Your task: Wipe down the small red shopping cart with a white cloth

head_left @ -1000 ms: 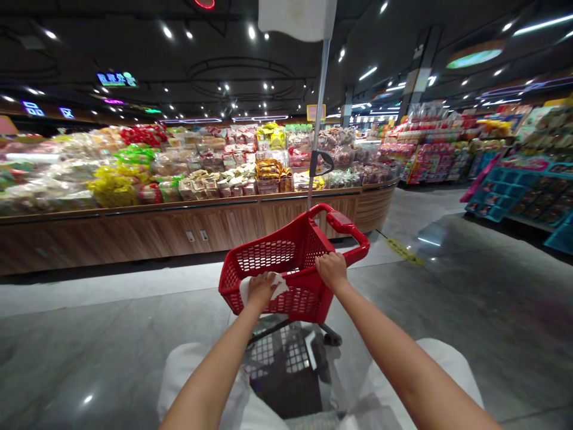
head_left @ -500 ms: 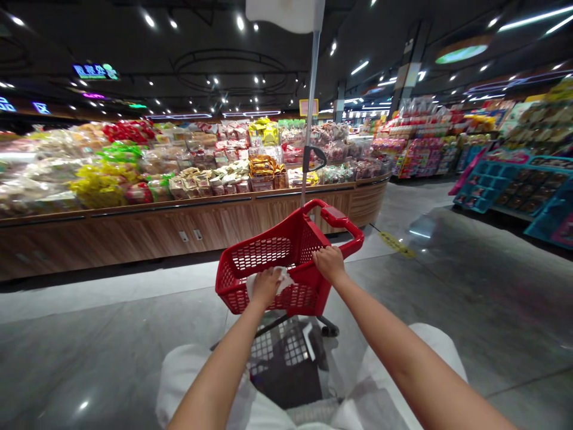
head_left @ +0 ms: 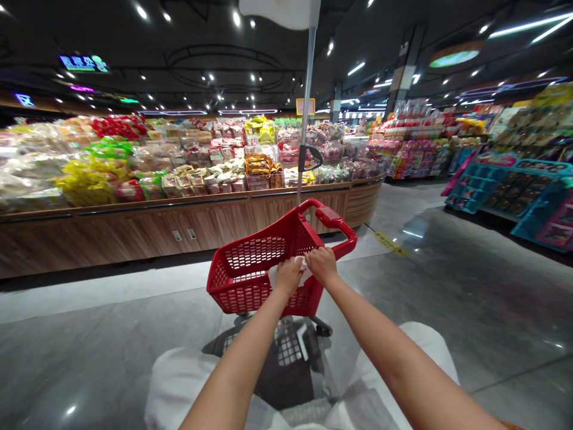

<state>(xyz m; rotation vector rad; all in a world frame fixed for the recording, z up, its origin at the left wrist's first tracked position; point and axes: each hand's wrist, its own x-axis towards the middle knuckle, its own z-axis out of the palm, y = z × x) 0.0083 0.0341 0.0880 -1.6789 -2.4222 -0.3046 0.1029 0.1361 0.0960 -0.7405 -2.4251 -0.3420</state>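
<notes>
A person's left hand (head_left: 289,278), fingers curled over a white cloth (head_left: 273,276) at the near rim of a red cart (head_left: 244,283), right hand (head_left: 322,266) just beside, fingers gripping that rim, packaged goods (head_left: 224,177) beyond.

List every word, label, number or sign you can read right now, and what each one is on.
"处", probably: last character on the large blue sign; the rest blurred.
"区", probably: smaller blue sign.
Purple sign, green sign: too small.
Yellow floor marking: too blurred.
Yellow-framed card: too small.
Packaged goods: labels unreadable.
Red cart: no readable text.
</notes>
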